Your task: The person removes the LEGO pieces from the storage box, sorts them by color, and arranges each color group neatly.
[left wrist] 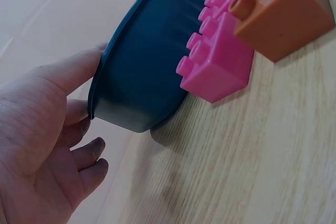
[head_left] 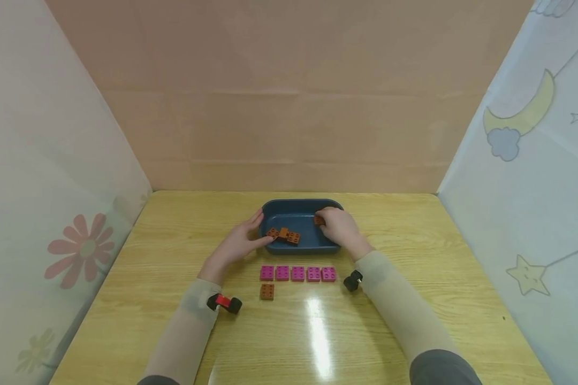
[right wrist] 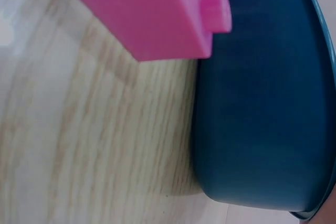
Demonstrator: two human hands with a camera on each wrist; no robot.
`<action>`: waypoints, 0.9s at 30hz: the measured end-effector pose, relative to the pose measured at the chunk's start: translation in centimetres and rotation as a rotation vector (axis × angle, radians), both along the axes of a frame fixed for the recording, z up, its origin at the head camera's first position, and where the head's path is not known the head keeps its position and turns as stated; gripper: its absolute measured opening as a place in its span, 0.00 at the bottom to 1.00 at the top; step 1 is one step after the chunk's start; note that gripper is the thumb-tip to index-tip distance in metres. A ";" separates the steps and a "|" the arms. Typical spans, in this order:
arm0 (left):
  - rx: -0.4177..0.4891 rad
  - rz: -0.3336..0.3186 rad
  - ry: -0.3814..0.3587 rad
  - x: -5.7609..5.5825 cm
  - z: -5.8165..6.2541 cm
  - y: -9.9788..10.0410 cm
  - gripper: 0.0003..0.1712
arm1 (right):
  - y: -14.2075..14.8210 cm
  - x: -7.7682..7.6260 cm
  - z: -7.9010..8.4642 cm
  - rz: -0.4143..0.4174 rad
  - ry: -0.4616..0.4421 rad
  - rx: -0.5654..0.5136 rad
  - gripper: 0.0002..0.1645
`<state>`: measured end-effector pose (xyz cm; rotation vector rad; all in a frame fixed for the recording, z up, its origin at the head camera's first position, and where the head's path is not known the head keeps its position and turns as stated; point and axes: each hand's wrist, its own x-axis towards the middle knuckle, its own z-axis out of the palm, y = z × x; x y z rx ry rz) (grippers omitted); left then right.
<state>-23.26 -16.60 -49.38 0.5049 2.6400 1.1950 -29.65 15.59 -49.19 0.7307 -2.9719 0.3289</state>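
A dark blue plastic basin (head_left: pixel 298 250) stands on the table with three orange-brown toy bricks (head_left: pixel 293 238) in its left part. My left hand (head_left: pixel 236 243) holds the basin's left rim, thumb over the edge and other fingers outside, as the left wrist view (left wrist: pixel 42 129) shows. Inside the basin's right end, my right hand (head_left: pixel 341 227) pinches another orange-brown brick (head_left: pixel 319 220), partly covered by the fingers. In front of the basin runs a row of several pink bricks (head_left: pixel 297 274). One orange-brown brick (head_left: pixel 267 292) sits just before the leftmost pink one.
The wooden table (head_left: pixel 395 235) is bounded by a tan backdrop (head_left: pixel 289 123) and patterned side cloths (head_left: pixel 520 203). Close to the bricks, each wrist carries a small black camera (head_left: pixel 352 280). Light glares off the table in front.
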 end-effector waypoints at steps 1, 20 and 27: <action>0.001 0.002 0.002 0.0 0.0 0.0 0.54 | -0.1 0.0 0.0 0.002 0.003 -0.001 0.18; -0.021 0.005 0.024 0.1 -0.2 -0.1 0.54 | -0.2 0.3 -0.2 -0.004 0.033 -0.003 0.15; -0.030 0.005 0.017 0.1 0.1 0.0 0.53 | 0.0 0.2 -0.2 0.002 0.012 -0.020 0.13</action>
